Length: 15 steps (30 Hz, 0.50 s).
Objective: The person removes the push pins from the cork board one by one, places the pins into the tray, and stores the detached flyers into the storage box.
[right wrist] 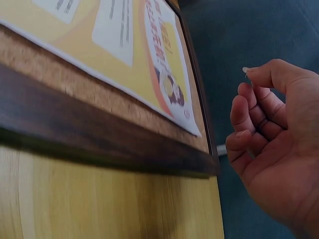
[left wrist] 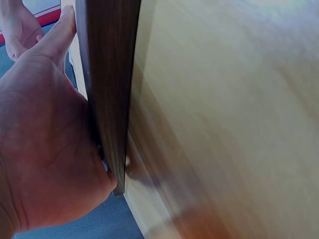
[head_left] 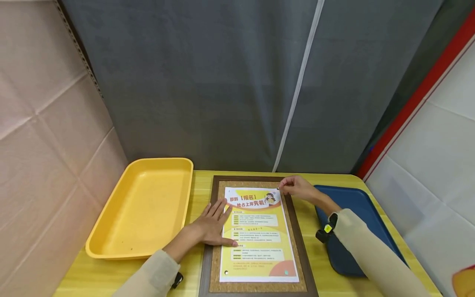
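A yellow printed poster (head_left: 256,243) lies on a cork board (head_left: 215,264) with a dark wooden frame (head_left: 302,251). My left hand (head_left: 213,227) rests with spread fingers over the board's left side, fingertips and thumb on the poster's edge. At the poster's top right corner, my right hand (head_left: 297,186) pinches a small thumbtack (right wrist: 245,71) between thumb and forefinger, its thin point showing. In the right wrist view this hand (right wrist: 284,119) is just beyond the frame, other fingers curled. One tack (head_left: 226,272) sits at the poster's lower left, another tack (head_left: 286,272) at its lower right.
A yellow tray (head_left: 139,165) stands left of the board on the wooden table (head_left: 202,185). To the right, a dark blue tray (head_left: 345,264) lies partly under my right forearm. A grey curtain (head_left: 204,103) hangs behind the table, with pale sheets at both sides.
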Each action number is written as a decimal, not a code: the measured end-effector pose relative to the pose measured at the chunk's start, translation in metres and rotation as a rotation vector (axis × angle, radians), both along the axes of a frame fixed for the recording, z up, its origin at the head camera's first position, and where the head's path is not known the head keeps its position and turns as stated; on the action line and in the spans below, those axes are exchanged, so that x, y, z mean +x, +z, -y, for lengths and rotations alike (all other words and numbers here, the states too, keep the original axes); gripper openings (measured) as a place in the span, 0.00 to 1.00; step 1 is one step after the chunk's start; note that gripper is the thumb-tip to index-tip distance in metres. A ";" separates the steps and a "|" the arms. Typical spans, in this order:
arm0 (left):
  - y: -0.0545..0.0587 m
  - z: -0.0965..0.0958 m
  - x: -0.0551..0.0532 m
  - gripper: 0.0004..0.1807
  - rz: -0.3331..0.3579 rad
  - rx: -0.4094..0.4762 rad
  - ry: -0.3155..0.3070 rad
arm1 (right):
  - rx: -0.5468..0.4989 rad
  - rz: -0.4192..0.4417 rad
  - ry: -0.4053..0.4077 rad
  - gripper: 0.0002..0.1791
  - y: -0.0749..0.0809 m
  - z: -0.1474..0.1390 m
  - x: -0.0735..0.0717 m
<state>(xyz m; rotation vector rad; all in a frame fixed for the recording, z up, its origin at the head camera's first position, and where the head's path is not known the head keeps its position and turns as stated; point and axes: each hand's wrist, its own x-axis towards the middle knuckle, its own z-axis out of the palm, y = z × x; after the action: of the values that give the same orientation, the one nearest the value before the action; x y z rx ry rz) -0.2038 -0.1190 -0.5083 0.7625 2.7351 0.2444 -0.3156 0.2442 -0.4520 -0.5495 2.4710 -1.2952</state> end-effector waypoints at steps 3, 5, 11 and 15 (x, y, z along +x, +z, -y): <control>-0.002 0.000 0.000 0.72 -0.002 -0.021 0.006 | 0.009 0.004 -0.011 0.10 -0.001 -0.012 -0.001; -0.002 0.000 0.000 0.72 -0.001 -0.023 0.010 | 0.007 0.011 -0.016 0.11 -0.001 -0.020 -0.002; -0.001 0.000 -0.001 0.73 -0.001 -0.001 0.007 | 0.021 0.016 -0.045 0.14 -0.002 -0.042 -0.003; -0.001 0.000 -0.001 0.72 0.006 -0.011 0.011 | 0.032 0.014 -0.057 0.15 -0.005 -0.058 -0.004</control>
<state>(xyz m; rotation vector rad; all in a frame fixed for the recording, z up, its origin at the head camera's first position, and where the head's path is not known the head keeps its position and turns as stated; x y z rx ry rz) -0.2045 -0.1190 -0.5096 0.7429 2.7334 0.2336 -0.3193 0.3018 -0.4573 -0.4633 2.5083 -1.2734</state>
